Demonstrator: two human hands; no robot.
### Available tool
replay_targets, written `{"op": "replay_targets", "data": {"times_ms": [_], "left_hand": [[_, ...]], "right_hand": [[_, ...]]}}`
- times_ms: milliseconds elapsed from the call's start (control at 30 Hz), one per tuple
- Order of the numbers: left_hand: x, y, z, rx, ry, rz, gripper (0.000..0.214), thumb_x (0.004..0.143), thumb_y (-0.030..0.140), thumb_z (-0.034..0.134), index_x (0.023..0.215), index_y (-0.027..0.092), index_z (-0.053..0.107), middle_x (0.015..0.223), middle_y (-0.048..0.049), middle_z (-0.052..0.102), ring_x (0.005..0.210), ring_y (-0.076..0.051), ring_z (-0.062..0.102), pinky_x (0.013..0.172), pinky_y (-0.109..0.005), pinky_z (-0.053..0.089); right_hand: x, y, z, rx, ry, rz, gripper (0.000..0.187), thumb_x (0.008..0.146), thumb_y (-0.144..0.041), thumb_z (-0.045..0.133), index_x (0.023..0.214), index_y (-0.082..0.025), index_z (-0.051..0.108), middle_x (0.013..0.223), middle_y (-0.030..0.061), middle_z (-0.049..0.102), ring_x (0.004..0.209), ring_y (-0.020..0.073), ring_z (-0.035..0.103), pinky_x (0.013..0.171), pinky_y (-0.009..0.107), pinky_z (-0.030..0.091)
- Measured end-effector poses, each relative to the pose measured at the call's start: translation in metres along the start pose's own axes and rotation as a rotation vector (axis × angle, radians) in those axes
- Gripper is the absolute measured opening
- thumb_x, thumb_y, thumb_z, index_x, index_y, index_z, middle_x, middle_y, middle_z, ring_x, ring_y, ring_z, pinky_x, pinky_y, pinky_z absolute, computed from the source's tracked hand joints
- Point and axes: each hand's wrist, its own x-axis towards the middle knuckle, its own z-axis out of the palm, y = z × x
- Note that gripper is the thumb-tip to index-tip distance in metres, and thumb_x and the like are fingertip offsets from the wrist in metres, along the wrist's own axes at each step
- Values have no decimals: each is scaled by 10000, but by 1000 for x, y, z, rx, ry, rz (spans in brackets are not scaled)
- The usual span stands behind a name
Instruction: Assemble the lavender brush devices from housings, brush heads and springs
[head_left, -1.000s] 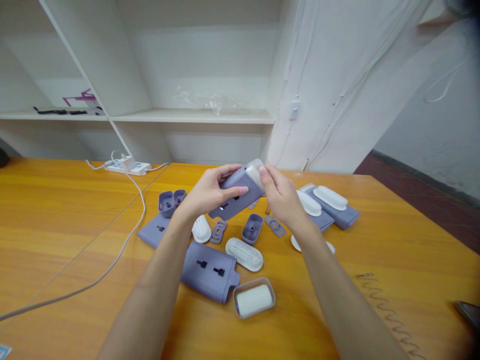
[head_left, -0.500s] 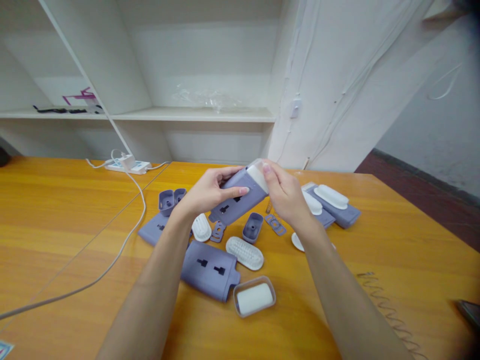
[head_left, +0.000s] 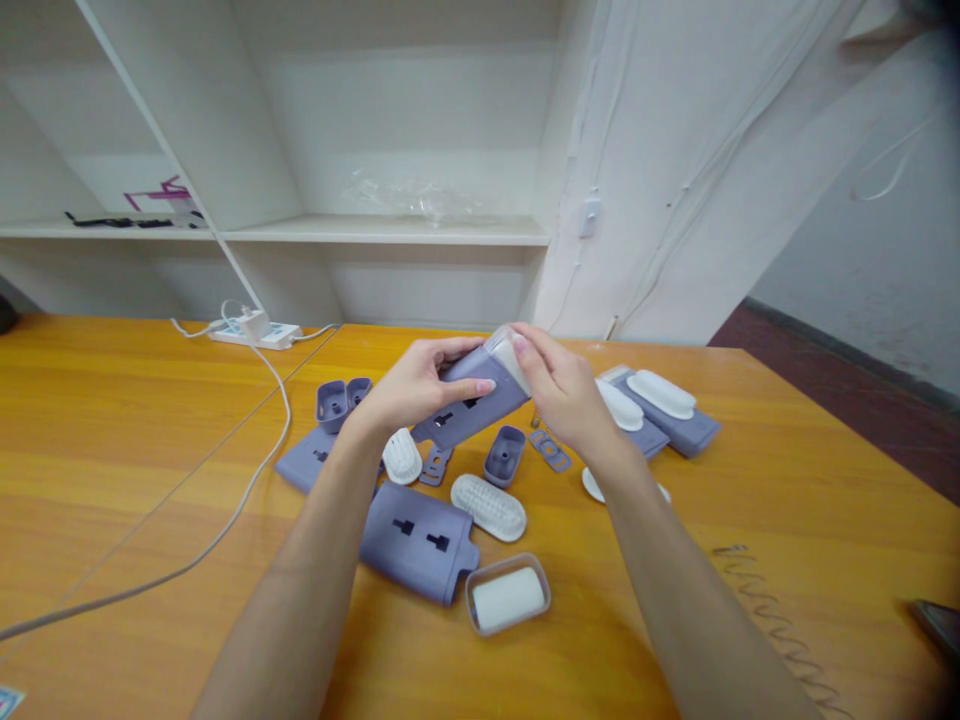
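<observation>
A purple-grey plastic casing with black keyhole-shaped slots is held tilted above the table. My left hand is closed round its left part, thumb lying across the slotted face. At the casing's upper right end, my right hand pinches a clear box with a white block inside, partly inserted in the casing. Beneath them lie a small purple-grey cup, a white bristled oval piece and a flat purple-grey plate with holes. Another slotted casing rests nearer me, beside a clear box holding a white block.
Two purple-grey casings with white oval pieces lie at the right. Farther left are joined purple-grey cups. A long coiled spring lies front right. A white cable runs from a power strip across the table's left side.
My right hand has shifted slightly left with the clear box's end, and more of its clear edge shows above the fingers. The casing has moved slightly left. Things on the table stay put.
</observation>
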Motion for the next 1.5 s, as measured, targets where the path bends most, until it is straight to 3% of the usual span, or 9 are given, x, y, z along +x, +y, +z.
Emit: {"op": "replay_targets", "data": {"times_ms": [167, 500, 600, 733, 900, 1067, 1267, 1367, 1500], "left_hand": [[-1, 2, 0, -17, 35, -7, 621, 727, 375, 766, 1286, 158, 604, 1253, -108, 658, 1120, -273, 624, 956, -383, 492], [1, -2, 0, -58, 29, 13, 610, 724, 372, 767, 1272, 151, 616, 1208, -115, 677, 1091, -286, 632, 945, -406, 490], [1, -1, 1, -37, 64, 15, 626, 712, 374, 778, 1267, 137, 616, 1201, -123, 677, 1088, -286, 631, 956, -415, 480], [1, 1, 4, -54, 95, 11, 648, 695, 346, 795, 1272, 121, 605, 1215, -137, 668, 1087, -278, 630, 947, -411, 485], [3, 1, 8, -105, 116, 13, 642, 692, 316, 800, 1267, 111, 602, 1194, -138, 676, 1058, -266, 642, 920, -391, 501], [1, 3, 4, -148, 78, 24, 572, 716, 269, 780, 1251, 146, 620, 1222, -122, 666, 1097, -263, 628, 941, -378, 489], [-2, 9, 4, -151, 50, 18, 580, 729, 311, 771, 1264, 158, 608, 1200, -116, 675, 1089, -254, 628, 913, -352, 499], [-2, 12, 6, -171, 74, -20, 584, 776, 417, 717, 1282, 157, 584, 1130, -109, 696, 999, -237, 653, 818, -320, 524], [-5, 9, -2, -27, 54, -109, 551, 848, 586, 554, 1207, 173, 615, 1078, -93, 696, 911, -201, 656, 724, -274, 510]], "right_hand": [[0, 1, -2, 16, 40, 45, 458, 975, -505, 368, 1197, -208, 636, 1081, 71, 720, 983, 234, 657, 832, 353, 492], [0, 6, -1, 25, -39, 21, 481, 971, -520, 368, 1277, -212, 576, 1227, 95, 667, 1151, 267, 599, 955, 419, 462], [-2, 3, 1, 3, -45, 27, 486, 983, -512, 331, 1295, -212, 554, 1168, 98, 684, 1116, 273, 611, 903, 404, 478], [-4, -2, 3, -52, -85, 15, 450, 992, -493, 306, 1260, -242, 566, 990, 66, 706, 921, 258, 656, 774, 370, 485], [-4, -7, 3, -49, -89, 19, 421, 995, -459, 302, 1256, -246, 555, 1033, 65, 694, 924, 255, 647, 779, 368, 471], [-3, -13, -3, -44, -112, 62, 423, 924, -460, 486, 1286, -245, 536, 1081, 67, 686, 942, 263, 638, 810, 391, 483], [0, -12, -16, 175, -206, 97, 569, 777, -469, 696, 1283, -250, 557, 1151, 53, 664, 990, 254, 631, 827, 389, 524], [1, -12, -21, 273, -155, 155, 618, 711, -465, 757, 1254, -229, 583, 1126, 62, 671, 955, 255, 648, 761, 370, 558], [5, -15, -29, 328, 37, 251, 564, 719, -469, 740, 1215, -234, 611, 1042, 67, 681, 828, 242, 666, 601, 344, 585]]}}
